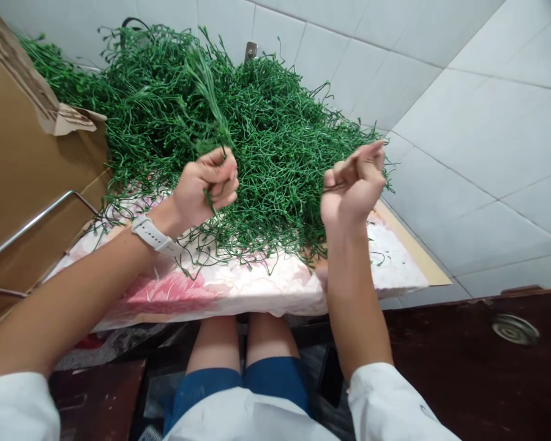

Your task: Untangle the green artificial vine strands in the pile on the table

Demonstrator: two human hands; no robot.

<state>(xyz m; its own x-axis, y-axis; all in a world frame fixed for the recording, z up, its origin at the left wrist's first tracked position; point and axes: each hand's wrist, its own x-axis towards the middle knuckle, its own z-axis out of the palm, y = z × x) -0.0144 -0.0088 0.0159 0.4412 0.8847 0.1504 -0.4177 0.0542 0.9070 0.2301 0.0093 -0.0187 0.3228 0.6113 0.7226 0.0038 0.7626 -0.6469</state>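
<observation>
Thumb and fingers of the left hand [206, 187] are clasping a bunch [212, 98] of thin green stems, whose blurred tops are leaning up and leftward over the pile [270, 165]. The right hand [352, 187] is hovering at the pile's right side, fingers bent inward; whether they are holding anything, I cannot tell. The pile is lying on a floral cloth [257, 286], its dark-green stems curling, tangling and ending in small, paler tips.

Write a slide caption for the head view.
Left hand gripping green stems before a tangled green heap on floral cloth, right hand curled nearby.
</observation>
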